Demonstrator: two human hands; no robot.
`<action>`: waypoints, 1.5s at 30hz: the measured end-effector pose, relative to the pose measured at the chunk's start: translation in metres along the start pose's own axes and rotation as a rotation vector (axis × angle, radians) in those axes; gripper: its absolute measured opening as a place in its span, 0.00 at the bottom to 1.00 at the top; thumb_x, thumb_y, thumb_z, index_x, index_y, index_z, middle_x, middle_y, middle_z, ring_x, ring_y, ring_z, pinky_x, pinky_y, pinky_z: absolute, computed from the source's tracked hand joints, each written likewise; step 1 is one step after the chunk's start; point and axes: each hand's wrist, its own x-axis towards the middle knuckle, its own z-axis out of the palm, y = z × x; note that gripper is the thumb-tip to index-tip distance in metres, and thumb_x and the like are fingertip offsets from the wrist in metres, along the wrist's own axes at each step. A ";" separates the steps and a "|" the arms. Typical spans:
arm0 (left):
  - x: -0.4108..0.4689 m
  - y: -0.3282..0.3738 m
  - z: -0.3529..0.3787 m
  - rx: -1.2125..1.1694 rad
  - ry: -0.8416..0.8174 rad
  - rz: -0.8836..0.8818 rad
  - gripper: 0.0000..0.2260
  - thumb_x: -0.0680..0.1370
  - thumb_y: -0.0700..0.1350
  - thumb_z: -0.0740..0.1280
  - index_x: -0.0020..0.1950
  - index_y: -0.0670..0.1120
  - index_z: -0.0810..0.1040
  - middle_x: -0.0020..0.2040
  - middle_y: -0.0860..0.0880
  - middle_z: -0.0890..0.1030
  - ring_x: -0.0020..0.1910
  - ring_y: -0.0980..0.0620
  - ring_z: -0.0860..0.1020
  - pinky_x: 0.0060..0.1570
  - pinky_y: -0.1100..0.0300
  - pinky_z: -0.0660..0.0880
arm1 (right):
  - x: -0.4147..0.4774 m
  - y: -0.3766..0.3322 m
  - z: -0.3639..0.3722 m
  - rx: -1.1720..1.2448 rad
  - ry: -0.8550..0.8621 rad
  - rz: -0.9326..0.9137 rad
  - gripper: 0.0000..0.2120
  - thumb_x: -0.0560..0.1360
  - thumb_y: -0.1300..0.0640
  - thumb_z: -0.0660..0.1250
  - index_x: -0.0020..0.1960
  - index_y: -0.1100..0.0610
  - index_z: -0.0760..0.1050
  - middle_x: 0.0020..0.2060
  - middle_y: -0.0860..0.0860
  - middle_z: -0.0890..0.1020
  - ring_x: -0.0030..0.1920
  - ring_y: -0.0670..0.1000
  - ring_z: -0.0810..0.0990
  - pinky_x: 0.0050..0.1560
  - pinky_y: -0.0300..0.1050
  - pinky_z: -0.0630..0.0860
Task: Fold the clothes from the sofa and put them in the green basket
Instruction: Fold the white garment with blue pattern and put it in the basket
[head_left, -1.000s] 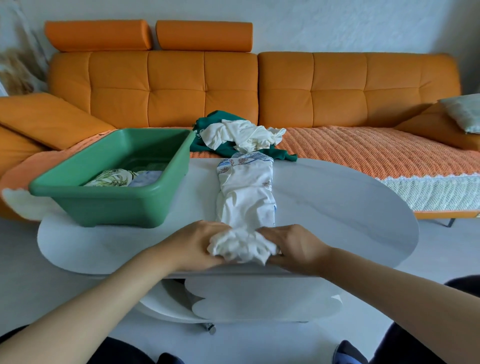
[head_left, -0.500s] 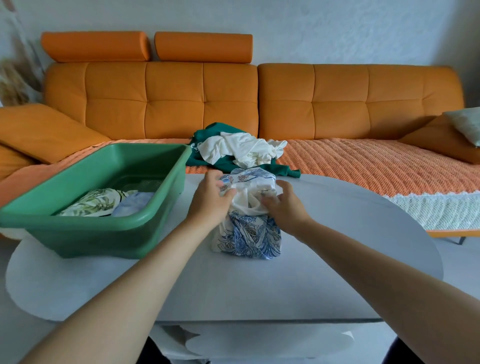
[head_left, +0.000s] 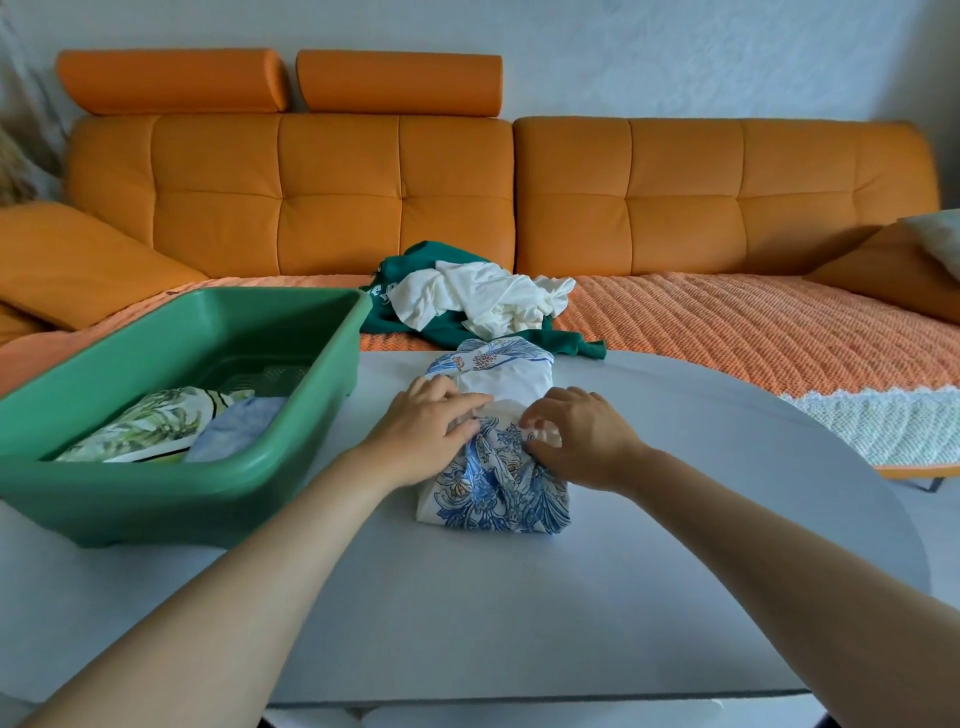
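Fingers (head_left: 467, 402) of the left hand (head_left: 423, 428) lie fairly straight, pressing the printed garment (head_left: 493, 493); the right hand (head_left: 584, 441) has curled fingers (head_left: 550, 410) pinching its fold. The garment sits on the tabletop (head_left: 519, 597), just beside the green basket (head_left: 156, 499).

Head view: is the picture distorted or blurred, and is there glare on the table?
Head view: wide-angle distortion bows the orange sofa back and stretches both forearms toward the lower corners; light is soft and even, with no glare on the pale table; the blue floral garment under the left hand and right hand is reasonably sharp.
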 end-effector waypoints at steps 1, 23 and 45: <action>0.004 0.002 0.001 -0.012 0.004 -0.011 0.18 0.83 0.56 0.57 0.74 0.60 0.69 0.57 0.56 0.67 0.65 0.52 0.63 0.63 0.55 0.61 | 0.003 0.002 0.001 0.000 -0.002 0.029 0.13 0.76 0.44 0.68 0.58 0.46 0.79 0.53 0.46 0.79 0.54 0.50 0.75 0.58 0.49 0.72; 0.027 0.003 0.011 0.129 -0.002 -0.096 0.19 0.83 0.60 0.52 0.73 0.62 0.68 0.75 0.51 0.66 0.73 0.48 0.61 0.68 0.47 0.62 | 0.072 0.024 0.027 -0.010 0.083 0.308 0.06 0.84 0.53 0.55 0.54 0.50 0.71 0.40 0.51 0.77 0.48 0.57 0.75 0.48 0.50 0.59; -0.066 0.011 -0.020 0.011 -0.088 0.086 0.18 0.65 0.62 0.74 0.49 0.56 0.77 0.46 0.60 0.75 0.45 0.58 0.74 0.44 0.60 0.73 | -0.022 -0.035 -0.036 -0.153 -0.193 -0.293 0.14 0.68 0.41 0.75 0.48 0.48 0.80 0.46 0.44 0.77 0.44 0.50 0.76 0.48 0.44 0.70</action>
